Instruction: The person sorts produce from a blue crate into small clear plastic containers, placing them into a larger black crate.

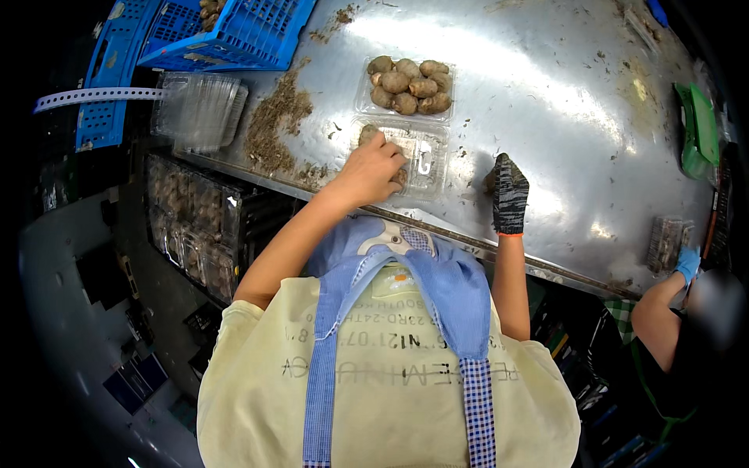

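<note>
My bare left hand [374, 170] reaches into a clear plastic clamshell tray [431, 165] near the table's front edge. Its fingers are bent down around a brown taro root [400, 180], mostly hidden beneath the hand. Another taro root [367, 134] lies by the fingertips at the tray's far left corner. My right hand [510, 193], in a dark grey knitted glove with an orange cuff, rests on the metal table to the right. Its fingers close over a taro root [490, 184], which shows at their left side. Just beyond the tray stands a clear tray filled with several taro roots [409, 84].
A blue crate [253, 35] stands at the far left, above stacked clear trays [199, 111]. Loose soil [277, 125] litters the metal table [546, 70]. Filled packs [195, 210] sit below left. At right are a green container [697, 131] and a co-worker's blue-gloved hand [688, 264].
</note>
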A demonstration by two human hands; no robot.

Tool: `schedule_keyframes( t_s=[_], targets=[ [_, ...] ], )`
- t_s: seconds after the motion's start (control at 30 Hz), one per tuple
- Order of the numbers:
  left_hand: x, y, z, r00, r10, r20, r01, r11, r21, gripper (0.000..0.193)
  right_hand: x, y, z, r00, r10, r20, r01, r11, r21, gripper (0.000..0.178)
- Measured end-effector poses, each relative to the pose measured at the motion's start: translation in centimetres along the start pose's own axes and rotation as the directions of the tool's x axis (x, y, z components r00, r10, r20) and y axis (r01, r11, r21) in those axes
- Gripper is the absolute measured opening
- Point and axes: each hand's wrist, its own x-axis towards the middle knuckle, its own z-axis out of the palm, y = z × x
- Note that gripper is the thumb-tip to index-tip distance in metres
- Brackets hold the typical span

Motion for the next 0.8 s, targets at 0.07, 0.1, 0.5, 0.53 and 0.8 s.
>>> schedule_keyframes(
  t_s=[0.07, 0.1, 0.5, 0.53, 0.8],
  targets=[
    [0.1, -0.3, 1.1, 1.000, 0.002, 0.029, -0.003, 0.998, 0.059, 0.034, -0.2, -0.8, 0.1, 1.000, -0.031, -0.001, 0.031, 0.999, -0.014, 0.036],
    [0.4, -0.1, 1.2, 0.999, 0.006, 0.038, -0.009, 0.996, 0.088, 0.034, -0.3, -1.2, 0.1, 1.000, -0.031, 0.003, 0.031, 0.999, -0.027, 0.036],
    [1.1, 5.4, -1.6, 0.942, -0.222, 0.251, 0.175, -0.313, -0.934, 0.032, -3.1, -2.3, 2.6, 0.926, -0.290, 0.243, 0.264, 0.955, 0.132, 0.034],
    [1.2, 5.6, -1.1, 0.936, -0.242, 0.256, 0.171, -0.323, -0.931, 0.032, -2.3, -2.7, 2.3, 0.804, -0.432, 0.408, 0.477, 0.879, -0.010, 0.032],
    [1.4, 7.3, 0.2, 0.879, -0.317, 0.357, 0.258, -0.315, -0.914, 0.032, -3.1, -3.0, 3.3, 0.811, -0.532, 0.243, 0.584, 0.741, -0.331, 0.030]
  ],
)
